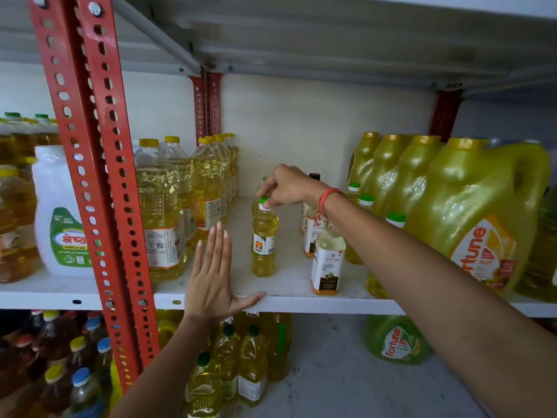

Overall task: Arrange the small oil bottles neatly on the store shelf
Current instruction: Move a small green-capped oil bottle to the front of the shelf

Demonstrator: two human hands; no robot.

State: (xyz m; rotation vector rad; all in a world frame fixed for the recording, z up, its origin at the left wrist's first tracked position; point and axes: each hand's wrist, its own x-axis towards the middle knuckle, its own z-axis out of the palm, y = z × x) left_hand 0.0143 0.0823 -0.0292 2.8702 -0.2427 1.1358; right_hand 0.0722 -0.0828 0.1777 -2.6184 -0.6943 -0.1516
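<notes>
- Far left of the small oil bottle (264,239), past the red upright (99,164), a white jug (58,212) with a green label is seen on the shelf (289,304), among amber-filled bottles.
- Between that upright and the small oil bottle, a row of tall clear bottles (168,206) filled with pale yellow oil is stood, running back to the wall.
- The left hand (211,276) is laid flat and open at the shelf's front edge, just left of the small oil bottle; nothing is held by it.
- The small oil bottle is stood upright on the bare middle of the shelf, and its green cap is pinched from above by the fingertips of the right hand (286,187).
- The step in hand is judged to be the placing of this bottle; next, it would need sliding into line with its neighbours, then releasing.
- Right of it, white-labelled coconut oil bottles (327,263) and more green-capped small ones are clustered loosely.
- Furthest right, large yellow jugs (470,224) are lined up.
</notes>
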